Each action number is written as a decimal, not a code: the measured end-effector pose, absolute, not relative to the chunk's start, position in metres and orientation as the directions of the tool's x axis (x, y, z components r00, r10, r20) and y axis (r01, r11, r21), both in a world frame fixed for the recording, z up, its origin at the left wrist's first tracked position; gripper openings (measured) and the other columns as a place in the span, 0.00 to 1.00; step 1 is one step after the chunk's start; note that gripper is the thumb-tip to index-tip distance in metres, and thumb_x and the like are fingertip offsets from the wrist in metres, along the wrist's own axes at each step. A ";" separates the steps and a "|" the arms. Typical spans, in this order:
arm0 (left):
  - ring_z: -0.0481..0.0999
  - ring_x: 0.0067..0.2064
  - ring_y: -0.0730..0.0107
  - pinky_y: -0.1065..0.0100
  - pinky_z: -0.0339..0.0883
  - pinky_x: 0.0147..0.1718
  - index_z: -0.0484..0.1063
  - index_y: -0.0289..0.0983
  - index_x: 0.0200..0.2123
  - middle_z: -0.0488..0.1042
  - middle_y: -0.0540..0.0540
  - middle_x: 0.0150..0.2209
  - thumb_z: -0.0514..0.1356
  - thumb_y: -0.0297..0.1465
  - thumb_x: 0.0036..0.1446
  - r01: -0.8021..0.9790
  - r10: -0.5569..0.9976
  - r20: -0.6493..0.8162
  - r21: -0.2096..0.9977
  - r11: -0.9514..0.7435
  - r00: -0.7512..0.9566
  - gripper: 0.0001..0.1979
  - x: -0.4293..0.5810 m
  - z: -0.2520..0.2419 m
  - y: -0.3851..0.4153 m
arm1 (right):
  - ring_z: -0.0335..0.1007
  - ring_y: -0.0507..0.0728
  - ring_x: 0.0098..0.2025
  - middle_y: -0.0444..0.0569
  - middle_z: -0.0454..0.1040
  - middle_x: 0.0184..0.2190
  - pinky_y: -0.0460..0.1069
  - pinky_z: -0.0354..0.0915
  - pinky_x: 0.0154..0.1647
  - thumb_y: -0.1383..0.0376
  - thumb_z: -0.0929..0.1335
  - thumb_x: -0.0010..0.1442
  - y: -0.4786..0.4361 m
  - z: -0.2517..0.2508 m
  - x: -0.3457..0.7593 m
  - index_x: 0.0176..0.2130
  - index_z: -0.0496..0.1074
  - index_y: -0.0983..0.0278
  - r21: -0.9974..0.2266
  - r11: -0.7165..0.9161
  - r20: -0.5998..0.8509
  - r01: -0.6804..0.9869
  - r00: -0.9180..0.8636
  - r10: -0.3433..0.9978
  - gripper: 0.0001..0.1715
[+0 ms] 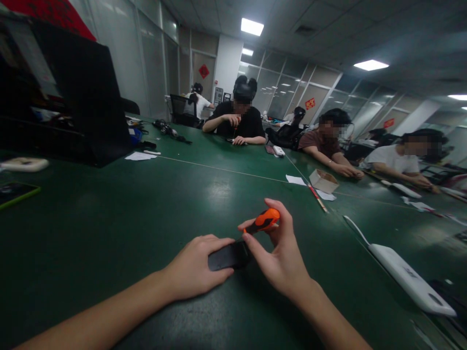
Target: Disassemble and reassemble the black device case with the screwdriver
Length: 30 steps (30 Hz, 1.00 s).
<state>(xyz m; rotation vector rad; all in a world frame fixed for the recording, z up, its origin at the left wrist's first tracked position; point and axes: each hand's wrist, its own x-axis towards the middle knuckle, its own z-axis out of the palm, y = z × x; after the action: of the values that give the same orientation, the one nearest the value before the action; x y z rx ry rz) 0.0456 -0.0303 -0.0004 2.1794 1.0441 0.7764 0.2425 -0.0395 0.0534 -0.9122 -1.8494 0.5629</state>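
Observation:
My left hand (199, 267) is closed around a small dark, box-shaped device (224, 257) lying on the green tabletop. Thumb and fingers press its two long sides. An orange and black screwdriver (265, 220) is gripped in my right hand (280, 255). Its handle tilts up to the right, and its thin shaft slants down to the far end of the device. Whether the tip touches a screw I cannot tell. My right thumb lies near the front of the handle, with the index finger curled over its butt end.
To the right lies a white power bank (412, 279) with a cable. Farther off are a small open cardboard box (323, 181) and paper scraps (295, 180). A black panel (78, 92) stands at left, near a green-edged phone (18, 193). Several people sit around the table (109, 233).

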 end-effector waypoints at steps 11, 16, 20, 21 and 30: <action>0.76 0.42 0.61 0.63 0.67 0.44 0.71 0.43 0.56 0.78 0.45 0.43 0.65 0.37 0.52 0.474 0.824 0.235 0.724 -0.502 0.515 0.27 0.044 -0.003 -0.030 | 0.74 0.55 0.41 0.47 0.73 0.40 0.57 0.71 0.49 0.70 0.65 0.64 -0.044 0.044 0.234 0.69 0.38 0.54 -0.834 0.530 0.501 0.157 -0.187 0.845 0.45; 0.76 0.40 0.63 0.66 0.66 0.40 0.75 0.42 0.49 0.78 0.47 0.40 0.65 0.35 0.52 0.437 0.809 0.248 0.737 -0.515 0.533 0.19 0.045 0.002 -0.030 | 0.74 0.53 0.35 0.45 0.73 0.38 0.52 0.75 0.39 0.70 0.65 0.64 -0.052 0.043 0.227 0.66 0.44 0.52 -0.886 0.463 0.461 -0.037 -0.189 0.867 0.39; 0.75 0.38 0.65 0.67 0.65 0.39 0.75 0.42 0.43 0.77 0.49 0.37 0.64 0.33 0.52 0.415 0.809 0.264 0.750 -0.514 0.525 0.13 0.046 0.003 -0.031 | 0.74 0.53 0.35 0.46 0.72 0.38 0.52 0.75 0.38 0.69 0.66 0.64 -0.056 0.042 0.223 0.66 0.44 0.54 -0.902 0.426 0.429 -0.065 -0.222 0.876 0.40; 0.75 0.38 0.66 0.67 0.65 0.39 0.75 0.42 0.42 0.76 0.50 0.37 0.64 0.33 0.52 0.417 0.811 0.269 0.748 -0.516 0.520 0.12 0.046 0.003 -0.031 | 0.74 0.53 0.35 0.46 0.72 0.38 0.52 0.75 0.38 0.69 0.66 0.64 -0.056 0.042 0.223 0.66 0.44 0.54 -0.907 0.416 0.421 -0.069 -0.228 0.878 0.40; 0.74 0.38 0.65 0.67 0.64 0.38 0.74 0.41 0.40 0.76 0.49 0.35 0.63 0.34 0.53 0.425 0.804 0.258 0.740 -0.521 0.536 0.10 0.047 0.006 -0.031 | 0.74 0.53 0.36 0.46 0.72 0.39 0.53 0.75 0.40 0.71 0.66 0.63 -0.056 0.038 0.221 0.65 0.47 0.53 -0.895 0.437 0.445 -0.089 -0.232 0.865 0.38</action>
<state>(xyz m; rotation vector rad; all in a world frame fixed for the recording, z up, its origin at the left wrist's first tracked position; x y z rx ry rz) 0.0466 -0.0311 0.0063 2.1573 0.9902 0.7951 0.2205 -0.0564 0.0378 -0.7079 -1.5443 1.0424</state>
